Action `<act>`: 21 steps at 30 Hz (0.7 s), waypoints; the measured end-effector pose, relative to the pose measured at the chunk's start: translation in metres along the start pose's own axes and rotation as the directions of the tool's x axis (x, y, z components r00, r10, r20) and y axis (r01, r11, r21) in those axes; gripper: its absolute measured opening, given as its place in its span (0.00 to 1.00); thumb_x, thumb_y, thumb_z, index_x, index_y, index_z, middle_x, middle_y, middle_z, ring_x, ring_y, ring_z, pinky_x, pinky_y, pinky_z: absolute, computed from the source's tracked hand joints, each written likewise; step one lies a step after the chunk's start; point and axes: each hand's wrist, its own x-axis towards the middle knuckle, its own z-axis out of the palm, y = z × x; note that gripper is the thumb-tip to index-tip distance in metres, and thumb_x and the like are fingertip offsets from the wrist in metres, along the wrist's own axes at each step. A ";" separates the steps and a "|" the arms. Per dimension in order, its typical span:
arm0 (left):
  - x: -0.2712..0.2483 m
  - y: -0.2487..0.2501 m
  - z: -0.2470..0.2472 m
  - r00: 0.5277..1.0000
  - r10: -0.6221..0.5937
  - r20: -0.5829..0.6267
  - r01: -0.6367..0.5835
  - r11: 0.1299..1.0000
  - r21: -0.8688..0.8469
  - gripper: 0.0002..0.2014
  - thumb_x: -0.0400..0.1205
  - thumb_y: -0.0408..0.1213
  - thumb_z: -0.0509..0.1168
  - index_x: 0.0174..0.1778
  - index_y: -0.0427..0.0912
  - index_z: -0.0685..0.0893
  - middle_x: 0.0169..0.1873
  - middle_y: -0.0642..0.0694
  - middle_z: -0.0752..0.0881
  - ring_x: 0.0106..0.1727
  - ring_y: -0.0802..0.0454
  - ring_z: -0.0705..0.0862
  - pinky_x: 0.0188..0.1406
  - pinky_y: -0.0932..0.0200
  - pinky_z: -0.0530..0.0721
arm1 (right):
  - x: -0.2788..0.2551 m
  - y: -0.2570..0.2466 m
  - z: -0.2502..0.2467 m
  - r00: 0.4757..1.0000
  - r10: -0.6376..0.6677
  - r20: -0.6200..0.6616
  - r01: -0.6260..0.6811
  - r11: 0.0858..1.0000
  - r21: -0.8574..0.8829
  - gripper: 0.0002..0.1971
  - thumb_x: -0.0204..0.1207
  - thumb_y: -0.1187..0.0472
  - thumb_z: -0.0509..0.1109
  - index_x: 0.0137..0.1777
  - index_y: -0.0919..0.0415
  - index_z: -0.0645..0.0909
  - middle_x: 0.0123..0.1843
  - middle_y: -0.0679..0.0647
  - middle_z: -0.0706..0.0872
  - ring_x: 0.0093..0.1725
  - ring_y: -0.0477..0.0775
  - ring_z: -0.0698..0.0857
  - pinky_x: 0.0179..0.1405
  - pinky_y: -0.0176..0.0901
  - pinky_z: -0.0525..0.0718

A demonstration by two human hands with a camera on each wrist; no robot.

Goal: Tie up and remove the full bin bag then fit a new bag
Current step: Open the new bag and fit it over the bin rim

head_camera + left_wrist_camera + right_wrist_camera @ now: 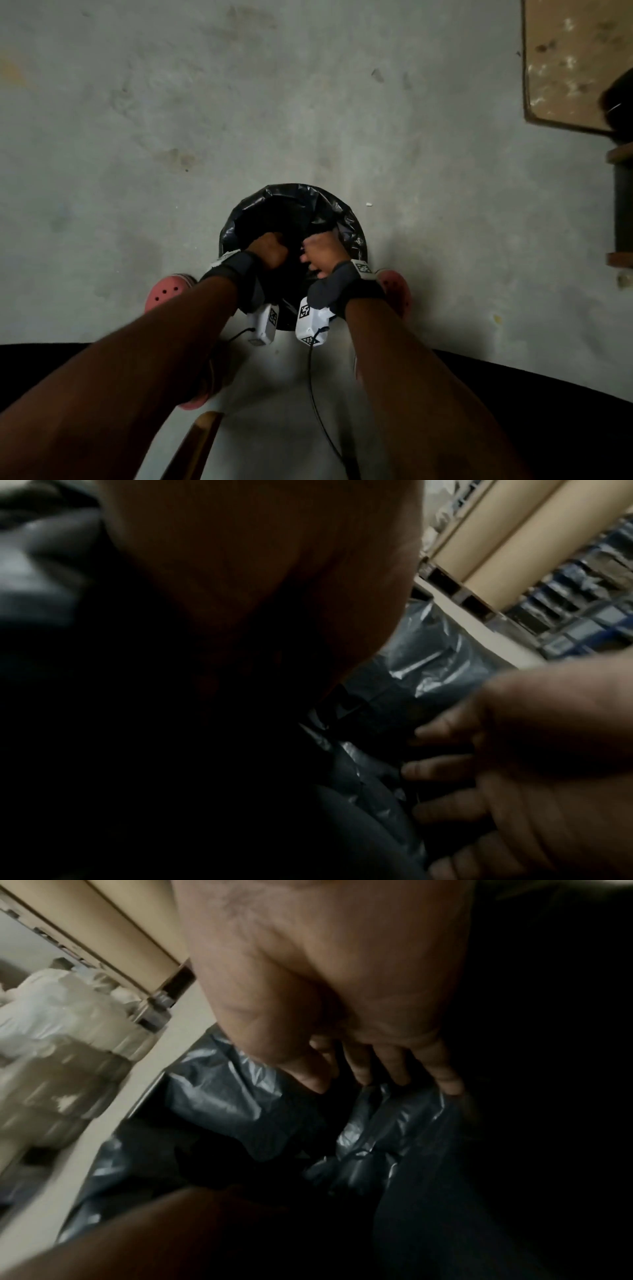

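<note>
A round bin stands on the floor between my feet, with a black bin bag (349,222) folded over its rim. Both hands are down inside the bag's mouth. My left hand (269,248) is curled like a fist into the dark plastic at the near left; its fingertips are hidden. My right hand (320,251) pinches a fold of the bag that sticks up at the right side. In the right wrist view its fingers (377,1069) curl down onto crinkled bag plastic (240,1096). The left wrist view shows the right hand (496,764) curled against the bag (428,656).
Pink clogs (168,291) (394,287) flank the bin on the grey concrete floor. A brown board (568,65) lies at the far right, with a dark object (620,99) beside it. A wooden piece (195,442) sits near my left arm. Cardboard rolls (507,534) stand behind the bin.
</note>
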 end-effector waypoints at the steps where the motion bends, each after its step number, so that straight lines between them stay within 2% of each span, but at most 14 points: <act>1: 0.006 -0.002 0.001 0.998 -0.037 -0.054 0.035 0.999 -0.039 0.21 0.85 0.37 0.61 0.71 0.33 0.84 0.71 0.34 0.84 0.76 0.37 0.80 0.72 0.53 0.73 | 0.005 0.003 -0.002 0.998 0.016 -0.064 -0.013 0.999 0.047 0.13 0.84 0.68 0.64 0.66 0.66 0.83 0.62 0.61 0.83 0.64 0.65 0.85 0.61 0.53 0.84; 2: 0.012 -0.006 0.001 0.992 -0.076 -0.104 0.071 0.996 -0.054 0.20 0.88 0.35 0.60 0.74 0.32 0.81 0.74 0.32 0.81 0.77 0.37 0.78 0.73 0.54 0.71 | 0.009 0.004 -0.003 0.989 0.041 -0.143 -0.029 0.996 0.086 0.17 0.84 0.70 0.63 0.70 0.69 0.81 0.69 0.62 0.83 0.72 0.65 0.81 0.69 0.53 0.80; 4: 0.015 -0.014 0.004 0.985 -0.117 -0.130 0.111 0.992 -0.054 0.20 0.89 0.32 0.60 0.77 0.32 0.79 0.77 0.31 0.79 0.79 0.37 0.76 0.75 0.55 0.69 | 0.016 0.008 -0.001 0.964 0.092 -0.251 -0.068 0.993 0.101 0.22 0.82 0.70 0.62 0.76 0.71 0.77 0.78 0.67 0.79 0.77 0.69 0.77 0.75 0.51 0.73; 6: 0.018 -0.019 0.008 0.983 -0.115 -0.146 0.104 0.991 -0.084 0.21 0.86 0.33 0.63 0.77 0.34 0.79 0.76 0.32 0.80 0.79 0.36 0.77 0.78 0.52 0.70 | 0.016 0.005 0.007 0.974 0.098 -0.205 -0.089 0.995 0.055 0.24 0.82 0.67 0.64 0.78 0.71 0.73 0.78 0.70 0.78 0.78 0.70 0.77 0.76 0.52 0.73; 8: 0.018 -0.015 0.012 0.985 -0.124 -0.122 0.111 0.988 -0.105 0.24 0.85 0.35 0.63 0.79 0.39 0.78 0.76 0.33 0.80 0.78 0.36 0.77 0.80 0.49 0.72 | 0.015 0.003 0.014 0.988 0.100 -0.116 -0.103 0.994 -0.027 0.21 0.84 0.63 0.65 0.74 0.71 0.75 0.75 0.71 0.80 0.75 0.70 0.79 0.74 0.53 0.75; 10: 0.020 -0.010 0.015 0.990 -0.110 -0.089 0.101 0.990 -0.097 0.22 0.84 0.34 0.62 0.76 0.45 0.79 0.74 0.36 0.82 0.76 0.37 0.79 0.78 0.51 0.74 | 0.022 0.005 0.014 0.989 0.108 -0.098 -0.109 0.994 0.001 0.10 0.82 0.64 0.65 0.59 0.68 0.81 0.65 0.72 0.85 0.62 0.71 0.86 0.67 0.61 0.83; 11: 0.020 -0.007 0.014 0.991 -0.091 -0.098 0.082 0.993 -0.090 0.20 0.83 0.34 0.62 0.72 0.46 0.82 0.72 0.37 0.84 0.74 0.38 0.81 0.75 0.53 0.76 | 0.024 0.005 0.013 0.987 0.126 -0.097 -0.120 0.991 0.066 0.06 0.80 0.64 0.64 0.50 0.66 0.80 0.57 0.72 0.87 0.53 0.69 0.88 0.60 0.64 0.87; 13: 0.019 -0.005 0.015 0.990 -0.079 -0.113 0.078 0.997 -0.012 0.17 0.84 0.36 0.62 0.68 0.45 0.85 0.68 0.36 0.86 0.71 0.36 0.84 0.69 0.52 0.79 | 0.033 0.009 0.009 0.981 0.175 -0.079 -0.162 0.976 0.147 0.07 0.79 0.63 0.63 0.43 0.65 0.79 0.46 0.68 0.87 0.42 0.65 0.87 0.45 0.57 0.88; 14: 0.019 -0.007 0.018 0.993 -0.092 -0.072 0.097 0.993 0.064 0.18 0.85 0.38 0.62 0.70 0.40 0.84 0.69 0.33 0.86 0.71 0.34 0.83 0.68 0.51 0.79 | 0.033 0.010 0.007 0.982 0.183 -0.038 -0.178 0.977 0.117 0.09 0.80 0.63 0.63 0.43 0.66 0.83 0.44 0.68 0.88 0.41 0.64 0.87 0.41 0.51 0.86; 15: 0.017 -0.011 0.022 0.994 -0.110 -0.005 0.110 0.985 0.134 0.20 0.87 0.40 0.62 0.72 0.36 0.83 0.71 0.32 0.84 0.73 0.33 0.82 0.69 0.49 0.79 | 0.034 0.009 0.004 0.986 0.166 0.014 -0.167 0.986 0.026 0.12 0.81 0.63 0.65 0.45 0.70 0.87 0.46 0.69 0.89 0.46 0.65 0.88 0.41 0.50 0.85; 16: 0.018 -0.014 0.025 0.989 -0.132 0.064 0.118 0.974 0.193 0.21 0.88 0.42 0.61 0.75 0.34 0.81 0.74 0.33 0.82 0.75 0.33 0.81 0.70 0.49 0.78 | 0.036 0.009 0.001 0.986 0.156 0.056 -0.152 0.986 -0.075 0.14 0.83 0.63 0.65 0.52 0.73 0.89 0.52 0.72 0.89 0.54 0.67 0.88 0.49 0.52 0.85; 18: 0.015 -0.018 0.031 0.982 -0.128 0.138 0.082 0.950 0.300 0.22 0.90 0.43 0.60 0.77 0.36 0.79 0.77 0.35 0.80 0.77 0.35 0.79 0.74 0.50 0.76 | 0.034 0.004 -0.004 0.990 0.133 0.052 -0.122 0.977 -0.176 0.19 0.89 0.58 0.61 0.66 0.74 0.85 0.67 0.73 0.86 0.70 0.69 0.83 0.66 0.50 0.78; 19: 0.013 -0.017 0.032 0.982 -0.113 0.154 0.056 0.941 0.335 0.22 0.90 0.43 0.59 0.77 0.37 0.80 0.77 0.34 0.80 0.77 0.36 0.79 0.75 0.50 0.76 | 0.032 0.001 -0.005 0.991 0.113 0.071 -0.098 0.976 -0.195 0.21 0.90 0.55 0.60 0.67 0.72 0.84 0.70 0.71 0.85 0.72 0.67 0.82 0.67 0.47 0.76; 21: 0.008 -0.009 0.034 0.979 -0.111 0.172 0.042 0.932 0.361 0.22 0.91 0.42 0.58 0.78 0.35 0.79 0.77 0.33 0.79 0.78 0.37 0.78 0.74 0.51 0.73 | 0.030 -0.003 -0.007 0.992 0.048 0.117 -0.017 0.967 -0.255 0.18 0.89 0.53 0.61 0.57 0.65 0.88 0.61 0.69 0.88 0.65 0.64 0.85 0.59 0.43 0.77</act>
